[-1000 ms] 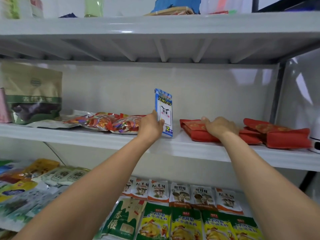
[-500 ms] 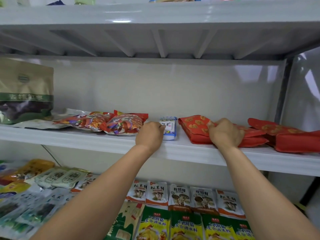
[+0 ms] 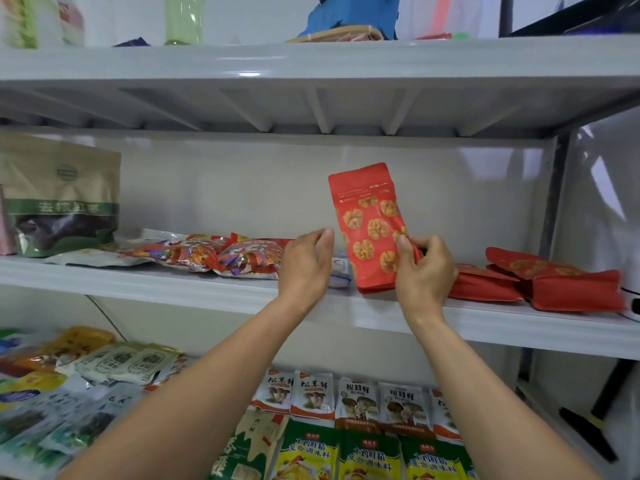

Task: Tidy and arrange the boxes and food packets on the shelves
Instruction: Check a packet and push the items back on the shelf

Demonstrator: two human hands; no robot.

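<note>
My right hand (image 3: pixel 424 271) grips a red walnut pouch (image 3: pixel 369 226) by its lower right edge and holds it upright on the middle shelf (image 3: pixel 145 284). My left hand (image 3: pixel 306 263) hovers just left of the pouch, fingers relaxed and holding nothing. Behind that hand a small blue-and-white packet (image 3: pixel 341 271) lies flat on the shelf, mostly hidden. More red pouches (image 3: pixel 554 284) lie flat to the right. Shiny red candy bags (image 3: pixel 221 254) lie to the left.
A tall brown-and-green pouch (image 3: pixel 64 195) stands at the shelf's far left. The lower shelf holds rows of mushroom seasoning packets (image 3: pixel 346 400), yellow-green packets (image 3: pixel 367 459) and mixed packets (image 3: pixel 69 375) at left. The top shelf (image 3: pixel 311 60) overhangs closely. A white appliance (image 3: pixel 633 303) stands at far right.
The small blue-and-white packet went from upright to flat on the shelf and my left hand let go of it. My right hand lifted one red pouch from the pile and stood it upright.
</note>
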